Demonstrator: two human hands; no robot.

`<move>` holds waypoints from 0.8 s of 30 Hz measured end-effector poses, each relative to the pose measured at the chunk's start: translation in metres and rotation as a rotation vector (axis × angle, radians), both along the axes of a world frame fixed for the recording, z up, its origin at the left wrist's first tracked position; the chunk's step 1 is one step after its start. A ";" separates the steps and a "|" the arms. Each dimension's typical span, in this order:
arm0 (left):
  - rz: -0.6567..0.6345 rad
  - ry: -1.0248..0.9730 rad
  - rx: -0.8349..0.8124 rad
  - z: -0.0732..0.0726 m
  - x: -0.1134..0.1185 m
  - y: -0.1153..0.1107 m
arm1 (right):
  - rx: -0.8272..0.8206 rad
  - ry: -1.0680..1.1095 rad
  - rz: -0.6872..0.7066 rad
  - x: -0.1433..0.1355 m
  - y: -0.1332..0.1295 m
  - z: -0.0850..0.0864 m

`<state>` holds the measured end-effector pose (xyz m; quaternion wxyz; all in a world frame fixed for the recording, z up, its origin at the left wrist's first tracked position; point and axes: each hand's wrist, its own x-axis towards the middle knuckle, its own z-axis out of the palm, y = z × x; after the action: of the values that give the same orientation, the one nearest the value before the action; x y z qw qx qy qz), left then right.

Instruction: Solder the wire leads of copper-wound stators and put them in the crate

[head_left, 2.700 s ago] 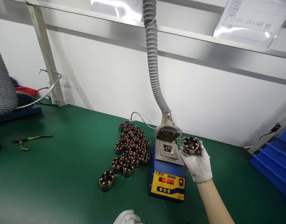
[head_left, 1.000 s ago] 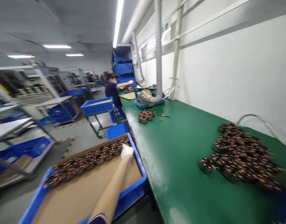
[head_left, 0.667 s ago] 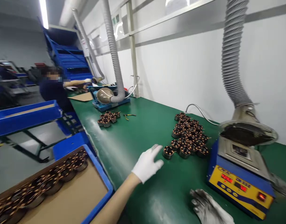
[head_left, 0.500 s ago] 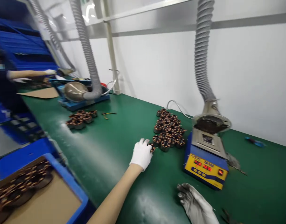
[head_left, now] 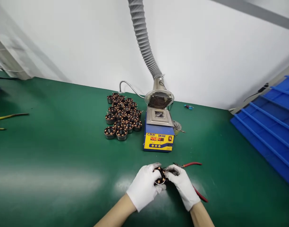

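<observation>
My left hand (head_left: 145, 186), in a white glove, grips a round copper-wound stator (head_left: 160, 176) from its left side, near the front of the green table. My gloved right hand (head_left: 181, 184) is at the stator's right edge, its fingers pressed together there; what they pinch is too small to make out. Red-handled pliers (head_left: 193, 164) lie under and beside my right hand, partly hidden by it. Several more stators (head_left: 121, 134) stand grouped behind, left of a blue and yellow solder pot (head_left: 158, 140) with lit red digits.
A grey hose (head_left: 144, 41) with a round hood hangs over the solder pot. Blue trays (head_left: 267, 132) are at the right. Yellow-handled pliers (head_left: 11, 116) lie at the far left. A small blue tool (head_left: 189, 107) lies near the white wall.
The view has swung right. My left hand has brought a stator from beside the group to the front, and my right hand now meets it there.
</observation>
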<state>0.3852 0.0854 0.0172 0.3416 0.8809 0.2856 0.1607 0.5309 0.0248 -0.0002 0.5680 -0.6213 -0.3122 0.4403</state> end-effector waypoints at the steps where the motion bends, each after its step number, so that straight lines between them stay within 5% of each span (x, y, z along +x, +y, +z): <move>1: 0.013 -0.025 -0.027 0.000 -0.001 -0.001 | 0.016 -0.006 -0.029 0.001 -0.001 -0.001; 4: 0.054 -0.134 -0.200 0.007 -0.004 -0.002 | 0.093 -0.010 -0.139 0.003 -0.001 0.003; 7: 0.056 -0.257 -0.555 0.019 -0.005 0.002 | 0.254 0.118 -0.360 0.009 0.000 0.013; 9: 0.077 -0.317 -0.715 0.026 -0.006 0.009 | 0.276 0.306 -0.335 0.007 -0.001 0.018; 14: 0.001 -0.292 -0.693 0.029 -0.005 0.025 | 0.044 0.852 0.167 -0.021 -0.009 0.010; 21: 0.020 -0.148 -0.318 0.020 -0.001 0.009 | -0.014 1.035 0.160 -0.028 -0.008 0.002; 24: 0.012 -0.209 -0.343 0.023 -0.003 0.010 | 0.017 1.016 0.162 -0.028 -0.008 0.000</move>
<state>0.3822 0.0952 0.0405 0.5137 0.7865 0.2768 0.2022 0.5025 0.0169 -0.0002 0.6171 -0.2983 -0.0474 0.7266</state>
